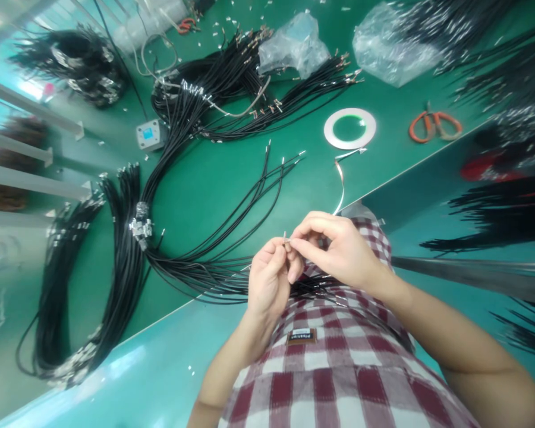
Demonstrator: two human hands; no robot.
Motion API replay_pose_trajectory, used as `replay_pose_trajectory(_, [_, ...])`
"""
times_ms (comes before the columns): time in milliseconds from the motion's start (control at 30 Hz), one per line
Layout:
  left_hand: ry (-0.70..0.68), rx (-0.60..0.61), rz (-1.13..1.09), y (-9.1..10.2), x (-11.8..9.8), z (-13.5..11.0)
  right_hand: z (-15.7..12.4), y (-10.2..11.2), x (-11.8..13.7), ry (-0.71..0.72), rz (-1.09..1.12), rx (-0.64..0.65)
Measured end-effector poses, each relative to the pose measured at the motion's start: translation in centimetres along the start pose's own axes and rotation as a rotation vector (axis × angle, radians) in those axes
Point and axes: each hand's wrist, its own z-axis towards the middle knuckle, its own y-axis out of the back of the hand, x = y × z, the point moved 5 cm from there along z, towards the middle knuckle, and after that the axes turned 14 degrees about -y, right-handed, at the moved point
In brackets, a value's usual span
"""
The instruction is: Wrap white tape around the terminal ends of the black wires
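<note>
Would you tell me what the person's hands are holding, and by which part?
The left hand pinches a thin black cable just behind its small metal terminal; the right hand has fingertips touching the terminal, but any grip is unclear.

Fingers [312,245] partly hide the tiny metal wire terminal [286,239].

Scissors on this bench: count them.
2. One pair of scissors lies right of the tape roll; another pair lies near the top edge of the view. More may be hidden under the wires.
</note>
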Motion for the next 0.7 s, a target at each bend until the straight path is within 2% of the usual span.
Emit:
replay_pose_trajectory(233, [0.067, 0.09, -0.033, -0.1, 0.0, 0.1, 0.5, -0.3, -0.2, 0.022, 0.106, 0.055])
replay_pose_trajectory(400, [0.223, 0.214, -0.082, 0.0, 0.3, 0.2, 1.1, -0.8, -0.9, -0.001, 0.297, 0.145])
replay_pose_trajectory(700, [0.448, 0.359, -0.14, 0.3, 1.5, 0.3, 1.9, -1.6, -2.3, -0.306, 0.471, 0.435])
